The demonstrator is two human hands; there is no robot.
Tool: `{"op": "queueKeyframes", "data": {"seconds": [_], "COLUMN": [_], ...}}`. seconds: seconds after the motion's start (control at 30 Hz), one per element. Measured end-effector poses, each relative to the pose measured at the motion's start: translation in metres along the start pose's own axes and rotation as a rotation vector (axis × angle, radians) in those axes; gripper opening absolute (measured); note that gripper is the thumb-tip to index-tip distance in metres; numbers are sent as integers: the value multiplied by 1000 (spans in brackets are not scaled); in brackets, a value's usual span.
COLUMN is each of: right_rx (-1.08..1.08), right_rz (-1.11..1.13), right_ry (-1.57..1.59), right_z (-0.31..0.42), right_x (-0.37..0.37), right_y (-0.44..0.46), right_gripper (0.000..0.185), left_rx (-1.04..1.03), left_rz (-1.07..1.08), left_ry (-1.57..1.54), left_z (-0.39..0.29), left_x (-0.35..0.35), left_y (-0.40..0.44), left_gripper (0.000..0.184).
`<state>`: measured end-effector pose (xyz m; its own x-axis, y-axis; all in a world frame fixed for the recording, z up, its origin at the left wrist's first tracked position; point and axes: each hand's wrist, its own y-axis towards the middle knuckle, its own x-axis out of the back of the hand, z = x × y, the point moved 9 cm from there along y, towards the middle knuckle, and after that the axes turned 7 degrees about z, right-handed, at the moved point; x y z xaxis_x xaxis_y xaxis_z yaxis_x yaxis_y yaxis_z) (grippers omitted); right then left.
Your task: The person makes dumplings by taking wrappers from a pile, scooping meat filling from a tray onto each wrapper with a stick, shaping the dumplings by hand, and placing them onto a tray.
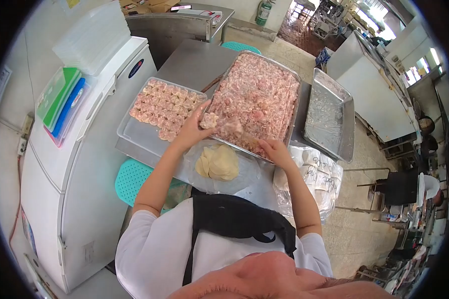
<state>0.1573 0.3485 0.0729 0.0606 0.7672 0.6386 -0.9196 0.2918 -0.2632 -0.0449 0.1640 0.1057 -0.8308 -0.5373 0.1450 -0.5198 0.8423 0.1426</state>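
— What did the left hand do?
— It held one meat-filled wrapper, with the thumb and fingers bent around it, beside the left side of the large metal tray.
— And the right hand?
— Its fingers were narrow, pinched on a thin tool. The tool pointed to the left, over the near part of the minced meat; its far end was blurred, so I could not tell whether it touched the filled wrapper.
— Where were the other wrappers?
— The flat, pale wrappers lay in a pile on a plastic sheet, at the near edge of the tabletop. Finished pieces stood in close rows in a clear tray, along the left edge.
— What was on the right?
— Wrapped packages with handwriting were at the near right corner, and a second metal tray was along the right edge.
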Motion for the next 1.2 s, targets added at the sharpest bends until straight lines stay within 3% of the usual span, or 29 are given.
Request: {"op": "queueKeyframes", "data": {"seconds": [0.07, 0.2, 0.27, 0.4, 0.47, 0.5, 0.57, 0.7, 0.8, 0.87, 0.97, 1.03, 1.1, 1.2], "right_rx": [-92, -16, 494, 421, 248, 249, 210, 446, 366, 194, 380, 376, 110, 64], "right_rz": [4, -66, -348, -293, -158, -162, -313, -309, -221, -413, -558, -505, -377, -295], "right_ry": [247, 303, 0, -108, -325, -323, -445, -152, -239, -518, -463, -470, -664, -457], "right_z": [-7, 38, 85, 65, 57, 67, 86, 53, 44, 57, 76, 46, -26, -20], "right_x": [14, 23, 33, 49, 62, 67, 81, 50, 62, 89, 73, 54, 48, 86], "right_y": [-4, -18, -33, -37, -39, -45, -62, -45, -39, -52, -65, -44, -8, -37], "right_gripper": [36, 28, 25, 27, 26, 26, 25, 23, 20, 18, 18, 19, 23, 26], "left_rx": [-224, -215, -130, -28, -247, -248, -286, -153, -118, -59, 117, 122, 126, 271], "left_rz": [-62, 155, 255, 444, 387, 389, 355, 461, 462, 144, 217, 251, 297, 338], "left_ry": [273, 322, 249, 205, 283, 287, 356, 435, 511, 337, 377, 343, 311, 423], "left_z": [-40, -41, -24, -32, -52, -45, -29, -43, -37, -22, 12, 5, -5, -8], "left_x": [-11, -48, -62, -77, -76, -76, -76, -84, -91, -72, -83, -94, -103, -94], "left_y": [3, 30, 42, 47, 44, 46, 52, 55, 54, 58, 66, 69, 67, 58], "left_gripper": [70, 66, 56, 46, 39, 39, 36, 37, 42, 49, 56, 61, 66, 77]}}
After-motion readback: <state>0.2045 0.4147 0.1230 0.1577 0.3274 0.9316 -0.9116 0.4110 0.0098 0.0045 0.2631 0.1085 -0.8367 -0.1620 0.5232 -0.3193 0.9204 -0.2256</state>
